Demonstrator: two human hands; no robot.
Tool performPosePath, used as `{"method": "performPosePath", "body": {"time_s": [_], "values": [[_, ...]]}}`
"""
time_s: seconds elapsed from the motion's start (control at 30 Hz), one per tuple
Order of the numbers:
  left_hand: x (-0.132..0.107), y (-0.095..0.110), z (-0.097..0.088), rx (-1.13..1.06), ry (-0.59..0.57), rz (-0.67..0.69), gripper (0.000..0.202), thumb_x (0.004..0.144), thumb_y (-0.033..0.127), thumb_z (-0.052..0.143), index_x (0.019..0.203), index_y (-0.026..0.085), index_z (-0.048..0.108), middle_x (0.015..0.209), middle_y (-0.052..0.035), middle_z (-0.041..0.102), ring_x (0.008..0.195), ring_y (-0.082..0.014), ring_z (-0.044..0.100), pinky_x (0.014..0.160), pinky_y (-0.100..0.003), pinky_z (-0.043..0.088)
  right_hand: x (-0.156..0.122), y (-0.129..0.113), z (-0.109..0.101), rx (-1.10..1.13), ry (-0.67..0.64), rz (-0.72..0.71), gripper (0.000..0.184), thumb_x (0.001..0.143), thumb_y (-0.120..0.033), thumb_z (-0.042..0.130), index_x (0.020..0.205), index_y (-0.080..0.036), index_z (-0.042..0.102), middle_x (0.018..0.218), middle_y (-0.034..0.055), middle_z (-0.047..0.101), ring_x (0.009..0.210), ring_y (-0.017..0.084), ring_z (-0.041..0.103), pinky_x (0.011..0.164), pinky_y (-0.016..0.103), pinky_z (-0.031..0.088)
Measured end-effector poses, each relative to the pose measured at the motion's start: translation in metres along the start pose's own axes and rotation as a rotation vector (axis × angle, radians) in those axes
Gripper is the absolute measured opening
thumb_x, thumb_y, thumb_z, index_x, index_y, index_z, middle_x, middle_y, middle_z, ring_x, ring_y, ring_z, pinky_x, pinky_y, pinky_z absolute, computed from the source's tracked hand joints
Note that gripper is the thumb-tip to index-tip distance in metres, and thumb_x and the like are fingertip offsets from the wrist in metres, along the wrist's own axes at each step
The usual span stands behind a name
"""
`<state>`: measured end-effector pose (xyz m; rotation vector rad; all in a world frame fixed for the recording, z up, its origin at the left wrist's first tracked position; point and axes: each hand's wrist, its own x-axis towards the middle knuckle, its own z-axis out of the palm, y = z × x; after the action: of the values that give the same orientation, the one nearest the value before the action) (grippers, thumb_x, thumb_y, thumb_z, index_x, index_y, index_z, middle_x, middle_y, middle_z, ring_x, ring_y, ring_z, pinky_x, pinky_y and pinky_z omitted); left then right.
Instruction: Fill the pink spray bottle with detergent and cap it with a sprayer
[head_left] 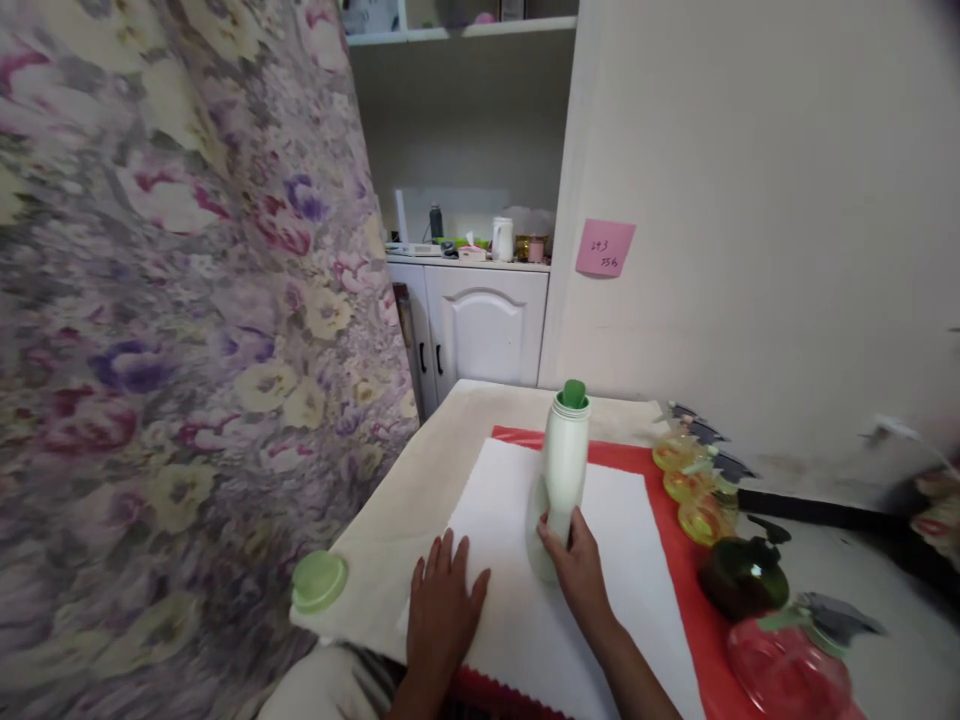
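A tall pale-green bottle (564, 455) stands upright on a white cloth (510, 610). Something darker green (574, 393) sticks up out of its uncapped, threaded mouth; what it belongs to is hidden inside. My right hand (581, 570) is wrapped round the lower part of the bottle, thumb on the near left side. My left hand (448, 600) lies flat on the white cloth's left edge, fingers spread, holding nothing. Left of it, at the table's corner, rests a round light-green lid (319, 581), apart from both hands.
Along the table's right side stand several pump bottles: yellow ones (705, 515), a dark green one (744, 577) and a red one (791, 665). A red cloth (671, 545) lies beneath the white one. A floral curtain (187, 350) hangs left; a white cabinet (487, 325) stands behind.
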<state>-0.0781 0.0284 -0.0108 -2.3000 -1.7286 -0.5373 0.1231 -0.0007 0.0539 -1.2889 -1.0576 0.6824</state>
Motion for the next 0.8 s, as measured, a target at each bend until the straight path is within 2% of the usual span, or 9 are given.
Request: {"method": "performPosePath", "body": {"time_s": [0.1,0.2,0.37,0.5,0.67,0.8], "values": [[0.003,0.001,-0.002,0.029,-0.008,-0.002,0.053,0.091,0.046,0.04,0.132,0.017,0.054,0.142,-0.0164,0.052,0.132,-0.0326,0.046,0.106,-0.052,0.036,-0.008,0.004,-0.006,-0.031,0.02,-0.042,0.026,0.079,-0.027,0.062,0.104,-0.023,0.057,0.099,0.0028,0.066,0.094,0.022,0.06,0.087,0.035,0.048],[0.007,0.001,-0.003,0.054,-0.001,0.007,0.053,0.09,0.045,0.04,0.132,0.016,0.054,0.143,-0.0164,0.051,0.132,-0.0329,0.045,0.106,-0.052,0.035,-0.022,0.008,-0.017,-0.047,0.05,-0.073,0.038,0.078,-0.022,0.06,0.115,-0.024,0.055,0.115,0.0051,0.062,0.111,0.022,0.057,0.101,0.038,0.044],[0.01,0.002,0.002,0.09,0.022,0.032,0.054,0.088,0.046,0.041,0.13,0.015,0.055,0.143,-0.0168,0.051,0.131,-0.0331,0.046,0.106,-0.05,0.035,-0.053,0.019,-0.031,-0.078,0.087,-0.067,0.047,0.076,-0.019,0.058,0.122,-0.027,0.053,0.123,0.0061,0.059,0.115,0.022,0.057,0.098,0.038,0.048],[0.011,0.0,0.005,0.097,0.045,0.029,0.053,0.087,0.044,0.041,0.129,0.015,0.057,0.142,-0.0162,0.052,0.131,-0.0331,0.046,0.106,-0.05,0.034,-0.069,0.032,-0.034,-0.142,0.061,-0.06,0.047,0.074,-0.011,0.053,0.118,-0.027,0.054,0.114,0.0049,0.06,0.104,0.021,0.061,0.087,0.034,0.053],[0.013,-0.007,0.009,-0.001,0.077,0.028,0.046,0.088,0.042,0.039,0.124,0.024,0.06,0.136,-0.0094,0.058,0.131,-0.0301,0.045,0.107,-0.05,0.034,-0.072,0.039,-0.031,-0.193,0.023,-0.167,0.033,0.066,-0.001,0.048,0.089,-0.024,0.058,0.087,-0.0006,0.058,0.083,0.017,0.059,0.076,0.029,0.05],[0.006,0.006,0.017,0.006,0.08,-0.008,0.048,0.089,0.038,0.037,0.127,0.019,0.059,0.138,-0.0125,0.057,0.132,-0.0305,0.045,0.106,-0.051,0.035,-0.07,0.041,-0.03,-0.208,0.022,-0.182,0.035,0.063,0.001,0.047,0.086,-0.024,0.056,0.086,-0.0008,0.057,0.082,0.017,0.057,0.074,0.028,0.048]]}}
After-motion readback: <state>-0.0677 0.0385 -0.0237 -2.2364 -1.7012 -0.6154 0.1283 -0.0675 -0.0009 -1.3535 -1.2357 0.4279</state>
